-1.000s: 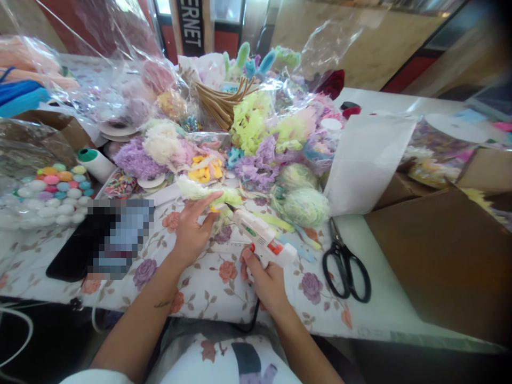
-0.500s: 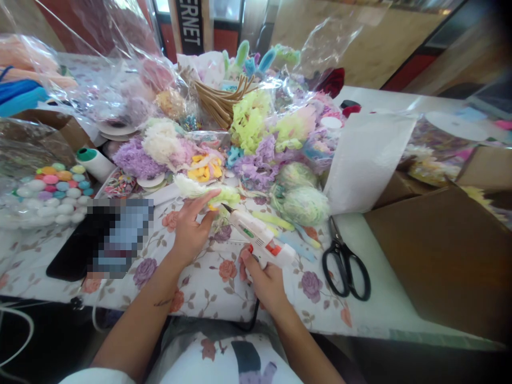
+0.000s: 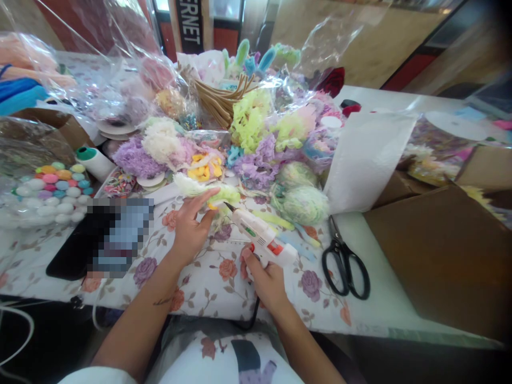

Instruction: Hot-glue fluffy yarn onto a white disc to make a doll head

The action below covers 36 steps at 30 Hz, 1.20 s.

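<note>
My right hand (image 3: 266, 274) is wrapped round the handle of a white hot glue gun (image 3: 256, 229). Its dark nozzle points up and to the left, close to a fuzzy pale-green piece (image 3: 229, 193) with a small yellow part. My left hand (image 3: 193, 224) holds that piece between thumb and forefinger, just above the floral cloth; the grip itself is partly hidden. Soft yellow and blue strips (image 3: 276, 220) lie behind the glue gun. To the right of it rests a pair of black-handled scissors (image 3: 344, 261).
Yarn and trims, such as a pale-green yarn ball (image 3: 302, 200) and purple ruffled trim (image 3: 256, 168), crowd the back of the table. At left are a phone (image 3: 76, 250), a thread cone (image 3: 95, 162) and bagged pompoms (image 3: 56, 194). A cardboard box (image 3: 444, 261) stands at right.
The glue gun has shifted very slightly to the right, its nozzle a little farther from the left thumb. Otherwise both hands keep their positions and grips.
</note>
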Motion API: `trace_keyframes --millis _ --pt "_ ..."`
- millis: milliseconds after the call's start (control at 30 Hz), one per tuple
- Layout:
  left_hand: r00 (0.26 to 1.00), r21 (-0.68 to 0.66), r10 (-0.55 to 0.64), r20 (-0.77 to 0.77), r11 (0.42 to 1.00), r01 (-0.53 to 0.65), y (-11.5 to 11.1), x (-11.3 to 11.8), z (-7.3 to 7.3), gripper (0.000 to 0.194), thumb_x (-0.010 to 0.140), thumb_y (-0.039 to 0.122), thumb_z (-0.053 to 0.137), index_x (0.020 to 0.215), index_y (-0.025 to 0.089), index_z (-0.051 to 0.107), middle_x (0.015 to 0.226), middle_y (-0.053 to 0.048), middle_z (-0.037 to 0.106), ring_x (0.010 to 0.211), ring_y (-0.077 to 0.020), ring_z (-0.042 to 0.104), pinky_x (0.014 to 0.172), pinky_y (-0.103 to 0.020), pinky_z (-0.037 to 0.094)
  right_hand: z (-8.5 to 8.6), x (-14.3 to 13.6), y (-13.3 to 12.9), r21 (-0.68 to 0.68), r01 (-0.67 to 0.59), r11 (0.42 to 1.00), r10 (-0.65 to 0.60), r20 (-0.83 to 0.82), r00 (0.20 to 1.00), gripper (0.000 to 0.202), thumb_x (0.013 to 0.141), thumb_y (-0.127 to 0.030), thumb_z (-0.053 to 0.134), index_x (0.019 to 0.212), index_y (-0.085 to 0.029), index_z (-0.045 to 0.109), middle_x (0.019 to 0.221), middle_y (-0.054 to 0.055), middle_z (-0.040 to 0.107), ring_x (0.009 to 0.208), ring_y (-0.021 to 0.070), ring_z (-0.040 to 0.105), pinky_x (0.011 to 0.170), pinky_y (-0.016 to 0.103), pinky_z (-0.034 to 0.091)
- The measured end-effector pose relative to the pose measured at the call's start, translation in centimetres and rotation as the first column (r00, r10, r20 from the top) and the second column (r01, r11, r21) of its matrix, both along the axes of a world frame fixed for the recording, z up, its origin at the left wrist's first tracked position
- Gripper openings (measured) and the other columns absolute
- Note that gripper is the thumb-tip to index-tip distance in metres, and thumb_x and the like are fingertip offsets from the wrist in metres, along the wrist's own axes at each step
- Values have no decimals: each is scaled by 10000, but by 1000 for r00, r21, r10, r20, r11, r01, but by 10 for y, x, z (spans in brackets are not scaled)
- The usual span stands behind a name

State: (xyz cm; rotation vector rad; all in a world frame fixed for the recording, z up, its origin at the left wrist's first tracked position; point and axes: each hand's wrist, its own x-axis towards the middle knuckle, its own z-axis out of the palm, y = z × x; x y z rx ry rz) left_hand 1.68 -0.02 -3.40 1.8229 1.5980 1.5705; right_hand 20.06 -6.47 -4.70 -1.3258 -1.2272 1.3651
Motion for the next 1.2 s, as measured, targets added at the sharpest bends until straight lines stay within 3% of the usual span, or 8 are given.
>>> trace_keyframes --millis 167,467,633,767,867,1000,1100,1200 --pt "1000 -5 7 -14 1000 -7 1 -1 -1 389 855 366 674 1232 274 656 1197 -57 693 1097 -201 635 981 -326 503 0 -2 0 15 0 1000 0 -23 1000 389 866 -533 573 665 -199 556 481 -25 544 444 121 497 472 248 394" --pt "995 -6 -34 94 999 35 2 -1 -5 412 842 349 686 1245 276 646 1252 -69 668 1151 -229 621 1005 -366 494 0 2 1 3 10 1000 -10 46 999 440 887 -510 540 576 -199 535 460 -11 532 454 120 463 486 253 401" --pt "994 -45 14 111 999 -9 0 0 1 423 815 361 713 1220 252 665 1205 -75 691 1039 -221 664 841 -302 557 3 2 1 7 10 1000 -11 32 999 380 880 -497 550 650 -195 572 468 -21 535 451 122 471 488 255 407" --pt "987 -112 23 159 994 -5 -2 1 6 457 795 357 733 1231 245 654 1130 -64 716 772 -150 676 668 -244 564 4 0 3 -16 60 998 -61 -12 998 304 849 -479 600 907 -185 650 541 -29 573 472 132 511 480 256 413" --pt "967 -99 -6 256 995 32 0 0 6 482 770 370 755 1220 231 655 1125 -64 718 857 -174 686 760 -271 582 6 -2 5 14 62 998 -63 14 998 311 838 -465 600 957 -188 676 537 -37 559 461 123 485 471 250 405" --pt "911 -102 42 410 995 0 5 -2 3 587 667 320 843 1219 245 657 1082 -26 731 919 -184 689 876 -294 574 11 0 -3 47 58 997 -59 27 998 269 822 -454 611 815 -193 677 532 -32 531 475 111 464 466 239 400" --pt "817 -101 45 574 995 17 9 -3 3 628 640 266 864 1229 283 645 1116 0 721 942 -170 685 892 -278 570 15 13 -22 -32 151 988 -151 6 988 323 822 -515 612 755 -203 659 522 -31 517 428 105 436 414 242 384" --pt "747 -102 13 664 992 74 11 -5 4 645 667 262 849 1264 298 607 1252 -18 670 1067 -193 657 947 -304 553 22 47 -39 -9 410 912 -407 101 908 320 784 -517 670 818 -199 689 537 -20 556 441 116 467 413 245 399"
